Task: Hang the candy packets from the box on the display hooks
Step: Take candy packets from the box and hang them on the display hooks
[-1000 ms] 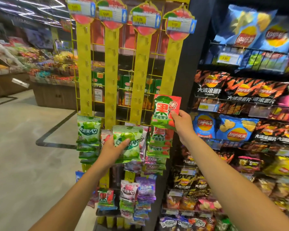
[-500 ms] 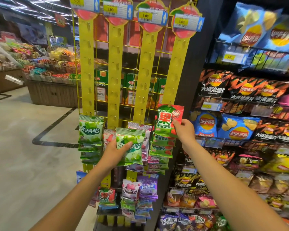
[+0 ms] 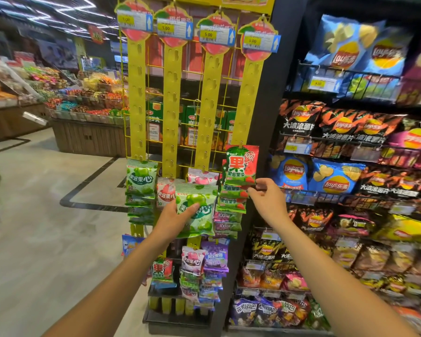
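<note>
Four yellow hook strips (image 3: 171, 113) hang on a wire rack. A red and green watermelon candy packet (image 3: 240, 166) hangs by its top from a hook on the rightmost strip (image 3: 249, 98), above more of the same. My right hand (image 3: 265, 199) pinches its lower right corner. My left hand (image 3: 173, 215) holds a green apple candy packet (image 3: 199, 210) in front of the middle strips, below their bare hooks. More green packets (image 3: 140, 183) hang on the leftmost strip. The box is out of sight.
Wire shelves of crisp bags (image 3: 350, 176) fill the right side, close to my right arm. Other sweets hang low on the rack (image 3: 204, 263). Wooden produce bins (image 3: 88, 135) stand behind on the left, across an open floor (image 3: 34, 227).
My right hand has slid down from the watermelon packet's side to its lower corner, and the packet now hangs from its hook. My left hand keeps the green packet in about the same place.
</note>
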